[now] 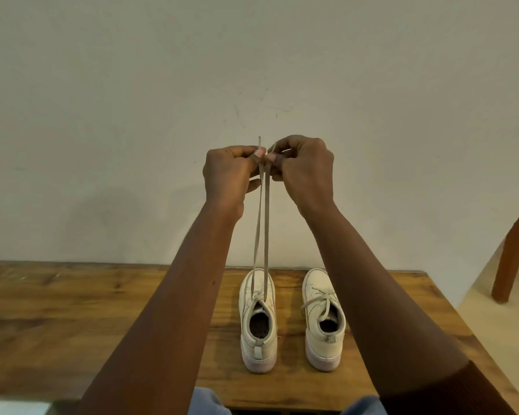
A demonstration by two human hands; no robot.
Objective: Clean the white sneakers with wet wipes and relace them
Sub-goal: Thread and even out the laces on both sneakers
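Two white sneakers stand side by side on the wooden table [72,310], heels toward me. The left sneaker [258,322] has its lace [261,229] pulled straight up in two taut strands. High above the shoe, my left hand [231,175] and my right hand [304,169] meet, and each pinches one strand near its tip between thumb and fingers. The right sneaker [322,322] has its lace tied in a bow.
A plain wall rises right behind the table's far edge. A wooden chair leg [510,259] stands on the pale floor at the right. The table's right edge runs diagonally past my right forearm. My knees in blue jeans [207,405] show at the bottom.
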